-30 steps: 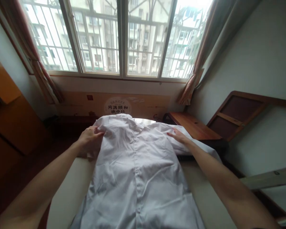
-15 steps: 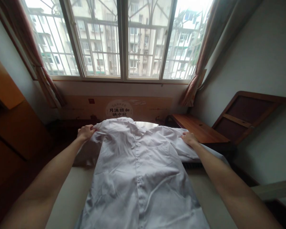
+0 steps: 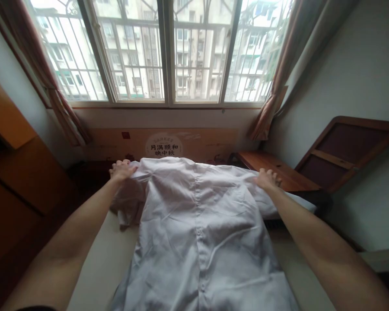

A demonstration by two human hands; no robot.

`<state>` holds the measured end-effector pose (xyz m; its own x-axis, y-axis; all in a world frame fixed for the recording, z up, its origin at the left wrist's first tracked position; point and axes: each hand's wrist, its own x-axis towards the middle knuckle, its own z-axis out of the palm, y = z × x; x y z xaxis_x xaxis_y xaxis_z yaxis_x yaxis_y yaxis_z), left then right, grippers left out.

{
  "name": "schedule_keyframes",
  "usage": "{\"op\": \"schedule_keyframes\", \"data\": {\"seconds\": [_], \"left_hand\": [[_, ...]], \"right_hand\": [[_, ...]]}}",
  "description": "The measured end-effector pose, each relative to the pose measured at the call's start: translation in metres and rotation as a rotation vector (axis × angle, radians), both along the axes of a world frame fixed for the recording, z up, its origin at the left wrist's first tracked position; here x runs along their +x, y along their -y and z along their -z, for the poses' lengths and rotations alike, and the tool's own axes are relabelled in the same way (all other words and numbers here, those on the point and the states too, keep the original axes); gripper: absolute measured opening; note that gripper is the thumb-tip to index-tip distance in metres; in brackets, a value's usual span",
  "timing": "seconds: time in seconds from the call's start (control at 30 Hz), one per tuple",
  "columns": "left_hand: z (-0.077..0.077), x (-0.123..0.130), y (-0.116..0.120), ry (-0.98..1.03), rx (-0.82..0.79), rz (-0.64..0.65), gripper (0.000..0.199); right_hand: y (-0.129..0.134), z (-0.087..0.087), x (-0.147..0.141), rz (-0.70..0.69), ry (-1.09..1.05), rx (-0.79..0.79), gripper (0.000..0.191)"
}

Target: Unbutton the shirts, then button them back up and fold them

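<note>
A white button-front shirt (image 3: 181, 224) lies spread over a pale surface (image 3: 99, 259), its collar end toward the window and its button placket running down the middle. My left hand (image 3: 122, 169) is closed on the cloth at the left shoulder or upper sleeve. At the right shoulder, my right hand (image 3: 267, 178) has its fingers bent and holds the fabric. The left sleeve hangs bunched below my left hand, while the right sleeve extends outward beneath my right forearm. The lower end of the shirt runs out of view.
Beyond the shirt stands a printed orange-brown board (image 3: 116, 142) under a barred window (image 3: 194, 65). A wooden table (image 3: 278, 170) and a framed wooden panel (image 3: 330, 147) are at the right. An orange-brown cabinet (image 3: 16, 181) stands at the left.
Both hands have shifted slightly right with the shirt. The collar end looks flatter and smoother, and the bright patch behind it is covered. The left sleeve hangs differently.
</note>
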<state>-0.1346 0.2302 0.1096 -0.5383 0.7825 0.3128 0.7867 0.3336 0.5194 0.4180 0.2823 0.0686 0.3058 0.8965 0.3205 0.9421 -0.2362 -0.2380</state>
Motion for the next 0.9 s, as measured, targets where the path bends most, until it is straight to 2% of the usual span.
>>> {"op": "schedule_keyframes", "data": {"seconds": [0.07,0.13,0.17,0.23,0.3,0.4,0.47,0.5,0.57,0.67,0.77,0.9], "left_hand": [[0.009,0.002,0.020,0.376,0.190,-0.210,0.031],[0.019,0.012,0.053,0.850,0.397,-0.292,0.028],[0.025,0.021,0.071,1.088,0.439,-0.275,0.030],[0.038,0.043,0.104,1.435,0.448,-0.204,0.032],[0.048,0.063,0.125,1.608,0.386,-0.200,0.040],[0.053,0.074,0.131,1.690,0.470,-0.122,0.049],[0.051,0.069,0.126,1.697,0.598,-0.039,0.052],[0.049,0.064,0.123,1.697,0.631,-0.038,0.052],[0.045,0.057,0.119,1.717,0.594,-0.145,0.051],[0.045,0.054,0.119,1.775,0.426,-0.315,0.052],[0.051,0.053,0.117,1.796,0.409,-0.281,0.057],[0.060,0.041,0.108,1.736,0.574,-0.267,0.053]], "right_hand": [[0.012,0.013,-0.011,-0.054,-0.010,0.026,0.049],[0.028,0.025,-0.026,-0.179,-0.035,0.106,0.045],[0.038,0.030,-0.035,-0.264,-0.051,0.152,0.044],[0.060,0.038,-0.054,-0.432,-0.099,0.245,0.044],[0.082,0.044,-0.074,-0.576,-0.164,0.315,0.043],[0.110,0.053,-0.101,-0.721,-0.253,0.330,0.043],[0.121,0.062,-0.113,-0.785,-0.284,0.291,0.043],[0.125,0.068,-0.116,-0.803,-0.294,0.273,0.042],[0.128,0.081,-0.119,-0.806,-0.309,0.256,0.042],[0.130,0.098,-0.118,-0.772,-0.307,0.264,0.042],[0.132,0.106,-0.115,-0.773,-0.291,0.244,0.042],[0.137,0.106,-0.115,-0.782,-0.321,0.225,0.041]]}}
